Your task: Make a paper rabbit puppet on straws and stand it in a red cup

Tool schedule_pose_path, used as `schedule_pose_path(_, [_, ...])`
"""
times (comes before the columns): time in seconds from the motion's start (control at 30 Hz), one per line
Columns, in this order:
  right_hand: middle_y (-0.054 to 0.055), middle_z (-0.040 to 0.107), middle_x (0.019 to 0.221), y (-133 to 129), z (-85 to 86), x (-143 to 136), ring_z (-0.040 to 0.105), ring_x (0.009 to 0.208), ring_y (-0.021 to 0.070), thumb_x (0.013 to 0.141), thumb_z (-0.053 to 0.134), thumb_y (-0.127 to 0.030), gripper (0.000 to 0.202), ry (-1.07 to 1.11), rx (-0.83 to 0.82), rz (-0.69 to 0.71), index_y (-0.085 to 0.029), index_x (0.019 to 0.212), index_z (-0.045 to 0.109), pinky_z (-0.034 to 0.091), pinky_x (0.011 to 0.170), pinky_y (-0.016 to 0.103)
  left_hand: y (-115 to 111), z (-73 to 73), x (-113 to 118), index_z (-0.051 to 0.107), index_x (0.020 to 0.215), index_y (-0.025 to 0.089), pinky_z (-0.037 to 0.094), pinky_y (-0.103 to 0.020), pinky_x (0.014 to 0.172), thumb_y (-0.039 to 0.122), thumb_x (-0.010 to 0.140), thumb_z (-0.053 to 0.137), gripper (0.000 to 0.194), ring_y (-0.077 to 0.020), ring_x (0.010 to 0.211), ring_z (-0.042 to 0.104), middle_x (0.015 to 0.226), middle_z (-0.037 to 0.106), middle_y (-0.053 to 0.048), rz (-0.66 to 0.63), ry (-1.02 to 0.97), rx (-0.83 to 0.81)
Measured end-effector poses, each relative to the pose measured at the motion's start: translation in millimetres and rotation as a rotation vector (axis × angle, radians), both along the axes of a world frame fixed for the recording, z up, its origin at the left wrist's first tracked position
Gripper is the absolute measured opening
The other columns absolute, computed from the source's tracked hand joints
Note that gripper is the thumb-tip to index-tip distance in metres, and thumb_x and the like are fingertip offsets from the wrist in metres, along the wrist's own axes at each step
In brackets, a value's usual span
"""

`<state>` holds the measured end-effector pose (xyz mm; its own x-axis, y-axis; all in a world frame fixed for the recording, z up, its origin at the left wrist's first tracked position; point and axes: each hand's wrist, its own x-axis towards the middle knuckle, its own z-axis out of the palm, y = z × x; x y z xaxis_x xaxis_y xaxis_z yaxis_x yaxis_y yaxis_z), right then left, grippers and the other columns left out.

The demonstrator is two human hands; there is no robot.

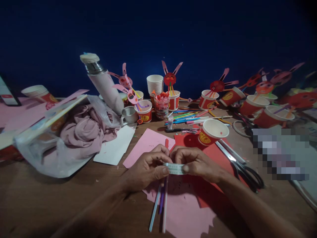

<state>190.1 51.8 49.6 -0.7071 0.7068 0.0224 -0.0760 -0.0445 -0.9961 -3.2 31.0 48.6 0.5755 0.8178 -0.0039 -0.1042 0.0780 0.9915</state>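
Over the middle of the table, my left hand (153, 167) and my right hand (198, 162) are close together. Between their thumbs and fingers they pinch a short pale strip with green markings (175, 168), one end in each hand. Just below my left fingers are several thin sticks, among them a light blue stick (155, 209) and a purple stick (161, 200). Whether my left hand also grips their upper ends is hidden. A narrow red strip (166, 143) shows beyond the fingers. Pink paper (184, 211) and red paper (203, 191) lie beneath my hands.
Scissors (241, 168) lie to the right, near an upright paper cup (215, 132). Behind are loose coloured sticks (187, 117) and several cups with red and pink paper figures, one red figure (170, 79) standing centrally. A thermos (105, 86) leans beside a plastic bag (53, 158) holding cloth.
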Motion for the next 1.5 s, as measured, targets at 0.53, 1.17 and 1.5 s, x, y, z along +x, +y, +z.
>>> schedule_pose_path(0.53, [-0.002, 0.048, 0.07, -5, 7.4, -6, 0.041, 0.064, 0.0107, 0.066, 0.052, -0.024, 0.009, -0.186, 0.089, -0.089, -0.016, 0.063, 0.05, 0.032, 0.057, 0.023, 1, -17.1, 8, 0.055, 0.071, 0.016, 0.038, -0.025, 0.068, 0.043, 0.069, 0.063, 0.029, -0.0143, 0.076, 0.044, 0.079, 0.046, -0.001, 0.097, 0.029, 0.069])
schedule_pose_path(1.17, [-0.003, 0.046, 0.065, -4, 4.1, -5, 0.041, 0.06, 0.0102, 0.065, 0.051, -0.023, 0.009, -0.108, -0.005, -0.047, -0.015, 0.07, 0.052, 0.034, 0.057, 0.023, 1, -20.1, 7, 0.053, 0.071, 0.015, 0.033, -0.026, 0.068, 0.039, 0.076, 0.058, 0.025, -0.0131, 0.073, 0.04, 0.08, 0.043, -0.002, 0.057, -0.058, 0.038])
schedule_pose_path(1.5, [-0.003, 0.046, 0.066, -4, 4.3, -5, 0.042, 0.06, 0.01, 0.067, 0.051, -0.022, 0.006, -0.121, 0.004, -0.029, -0.016, 0.069, 0.05, 0.034, 0.057, 0.023, -1, -18.7, 7, 0.053, 0.071, 0.017, 0.035, -0.026, 0.069, 0.038, 0.077, 0.058, 0.023, -0.0107, 0.069, 0.041, 0.079, 0.044, 0.0, 0.066, -0.062, 0.044])
